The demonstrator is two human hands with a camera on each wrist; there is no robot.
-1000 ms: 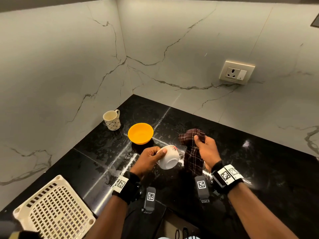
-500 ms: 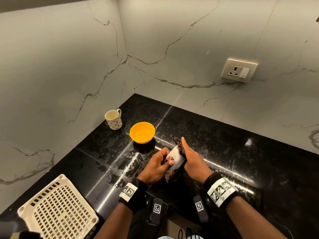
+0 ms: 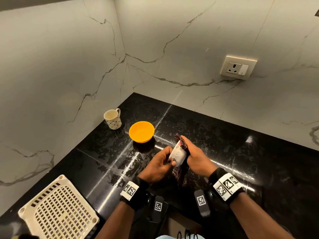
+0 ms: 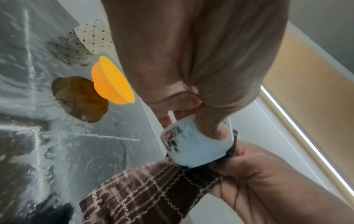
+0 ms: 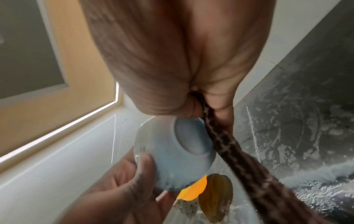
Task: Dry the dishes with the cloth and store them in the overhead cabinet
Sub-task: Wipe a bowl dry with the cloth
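Observation:
A small white bowl [image 3: 178,154] with a flower print is held above the black counter, tipped on its side. My left hand [image 3: 159,165] grips its rim, thumb on the outside; the left wrist view shows the bowl [image 4: 195,145] under my fingers. My right hand [image 3: 196,157] holds a brown checked cloth [image 3: 180,175] against the bowl's base, and the cloth's tail hangs down. In the right wrist view the cloth [image 5: 229,145] runs out of my palm past the bowl's foot [image 5: 191,141]. An orange bowl [image 3: 141,131] and a patterned mug [image 3: 113,119] stand on the counter behind.
A cream plastic drying rack [image 3: 58,211] sits at the near left of the wet black counter [image 3: 241,152]. Marble walls meet in the corner behind. A wall socket [image 3: 237,68] is at the right. The overhead cabinet is out of the head view.
A second ago the hands were apart, with the cloth hanging from the right one. They have come together, and the cloth now lies against the tipped bowl.

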